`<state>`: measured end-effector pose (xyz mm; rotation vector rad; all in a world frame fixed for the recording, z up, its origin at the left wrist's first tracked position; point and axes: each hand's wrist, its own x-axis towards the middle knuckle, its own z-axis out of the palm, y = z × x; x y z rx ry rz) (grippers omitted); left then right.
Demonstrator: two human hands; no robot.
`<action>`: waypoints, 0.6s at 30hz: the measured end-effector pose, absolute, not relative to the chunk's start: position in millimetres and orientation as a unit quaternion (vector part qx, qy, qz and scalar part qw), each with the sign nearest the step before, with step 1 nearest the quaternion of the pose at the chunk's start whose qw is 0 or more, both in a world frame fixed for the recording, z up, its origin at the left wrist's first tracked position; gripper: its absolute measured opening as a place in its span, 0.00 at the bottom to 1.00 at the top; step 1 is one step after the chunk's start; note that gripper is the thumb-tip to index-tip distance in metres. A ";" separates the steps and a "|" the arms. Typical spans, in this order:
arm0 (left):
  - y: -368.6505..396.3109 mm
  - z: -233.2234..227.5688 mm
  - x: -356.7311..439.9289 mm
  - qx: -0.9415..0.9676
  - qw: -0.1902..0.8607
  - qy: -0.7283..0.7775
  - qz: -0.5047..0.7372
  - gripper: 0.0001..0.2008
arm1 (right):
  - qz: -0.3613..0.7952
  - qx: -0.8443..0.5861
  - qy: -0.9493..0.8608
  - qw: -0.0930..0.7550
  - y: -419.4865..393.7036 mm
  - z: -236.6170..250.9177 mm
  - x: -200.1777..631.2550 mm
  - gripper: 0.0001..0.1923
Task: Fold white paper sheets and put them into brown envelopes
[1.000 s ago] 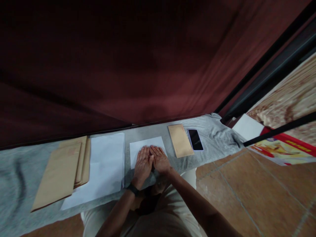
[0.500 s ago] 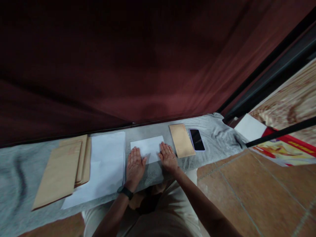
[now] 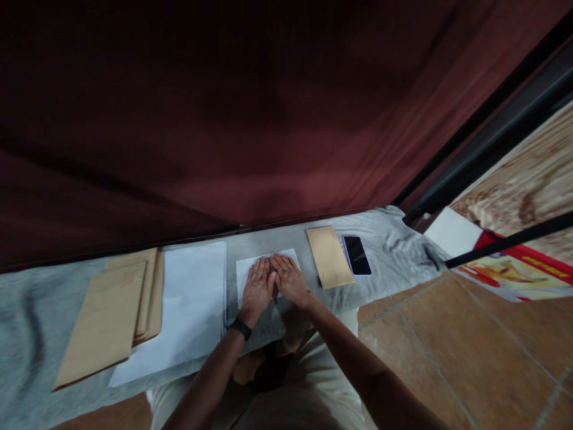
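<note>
A small white sheet of paper (image 3: 242, 272), which looks folded, lies flat on the grey cloth in front of me. My left hand (image 3: 258, 286) rests palm down on it with the fingers stretched out. Beside it, my right hand (image 3: 289, 278) also lies flat on the paper, fingers extended, the two thumbs close together. Much of the paper's middle is hidden under both hands. A brown envelope (image 3: 330, 257) lies just right of the right hand. Left of the left hand is a stack of larger white paper sheets (image 3: 194, 292).
Several brown envelopes (image 3: 105, 322) overlap the left part of the paper stack. A phone (image 3: 357, 255) lies right of the single envelope. The grey cloth (image 3: 389, 239) covers a narrow surface against a dark red curtain (image 3: 277, 149). A black bar (image 3: 514, 239) and a colourful box (image 3: 523, 269) are at the right.
Both hands have slid inward from the paper's two sides to its middle and now lie almost together. The paper has stayed in place.
</note>
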<state>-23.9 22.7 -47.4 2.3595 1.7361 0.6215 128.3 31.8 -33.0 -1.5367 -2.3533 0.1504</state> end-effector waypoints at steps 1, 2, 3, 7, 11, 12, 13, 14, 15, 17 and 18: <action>25.8 -48.7 -24.2 0.787 0.071 0.579 0.201 0.32 | 0.054 -0.536 -0.828 0.158 34.3 -33.8 126.7 0.26; 27.7 -49.9 -25.1 0.787 0.068 0.580 0.196 0.32 | 0.054 -0.534 -0.829 0.156 36.0 -35.1 126.0 0.26; 28.8 -50.9 -26.3 0.788 0.062 0.581 0.193 0.33 | 0.055 -0.534 -0.829 0.155 37.0 -36.8 125.8 0.26; 28.1 -53.8 -29.0 0.787 0.041 0.584 0.193 0.33 | 0.054 -0.536 -0.825 0.168 36.7 -44.1 126.2 0.26; 26.9 -55.8 -30.0 0.770 0.032 0.605 0.201 0.33 | 0.043 -0.556 -0.808 0.189 35.9 -49.5 129.0 0.26; 26.7 -56.1 -31.1 0.766 0.031 0.610 0.203 0.33 | 0.040 -0.563 -0.802 0.193 36.0 -50.6 131.1 0.27; 26.6 -56.4 -32.5 0.763 0.031 0.613 0.204 0.33 | 0.038 -0.569 -0.798 0.197 36.2 -51.6 133.9 0.28; 26.3 -56.6 -34.2 0.760 0.030 0.616 0.205 0.32 | 0.035 -0.574 -0.794 0.199 36.5 -52.7 137.1 0.28; 25.9 -56.7 -36.1 0.757 0.028 0.619 0.206 0.32 | 0.031 -0.577 -0.791 0.200 36.6 -53.7 140.7 0.28; 24.8 -56.9 -39.4 0.751 0.024 0.625 0.211 0.32 | 0.023 -0.583 -0.786 0.202 36.5 -55.6 147.8 0.29; 24.0 -56.9 -40.7 0.748 0.022 0.628 0.213 0.32 | 0.019 -0.587 -0.784 0.202 36.1 -56.5 151.0 0.29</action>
